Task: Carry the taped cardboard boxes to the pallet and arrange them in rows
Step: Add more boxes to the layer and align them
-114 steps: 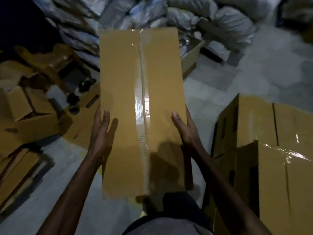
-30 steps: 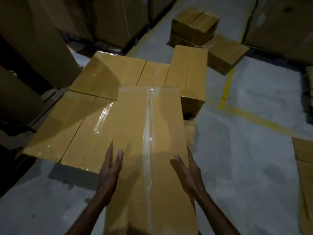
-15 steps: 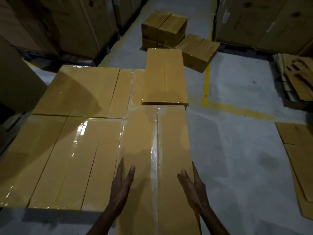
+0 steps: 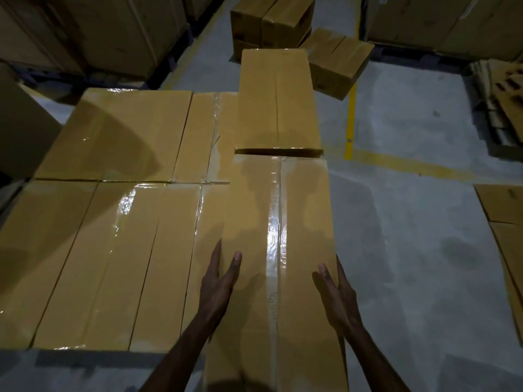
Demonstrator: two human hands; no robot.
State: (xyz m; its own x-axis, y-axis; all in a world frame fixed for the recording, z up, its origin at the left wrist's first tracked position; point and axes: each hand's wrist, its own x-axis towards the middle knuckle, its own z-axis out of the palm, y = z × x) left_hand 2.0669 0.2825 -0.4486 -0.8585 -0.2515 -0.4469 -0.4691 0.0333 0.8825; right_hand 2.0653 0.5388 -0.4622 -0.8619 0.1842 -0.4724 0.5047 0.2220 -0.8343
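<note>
I carry a long taped cardboard box [image 4: 300, 216] lengthwise in front of me. My left hand [image 4: 218, 287] presses flat against its left side, thumb on top. My right hand [image 4: 336, 298] presses the right side the same way. The box hovers at the right end of the near row of taped boxes [image 4: 113, 250]. Its far end nearly meets a raised box [image 4: 277, 100] at the right of the far row [image 4: 127, 131]. The pallet under the rows is hidden.
Loose boxes [image 4: 271, 21] and a tilted one [image 4: 336, 60] lie on the floor beyond. A yellow floor line [image 4: 351, 123] runs to the right. Flat cardboard sheets [image 4: 506, 222] and a cardboard pile [image 4: 501, 94] lie at the right. Big cartons [image 4: 113, 32] stand at the left.
I turned from the packing spot and walked up to the stacked rows. The carried box has come lower and lined up with the right end of the near row.
</note>
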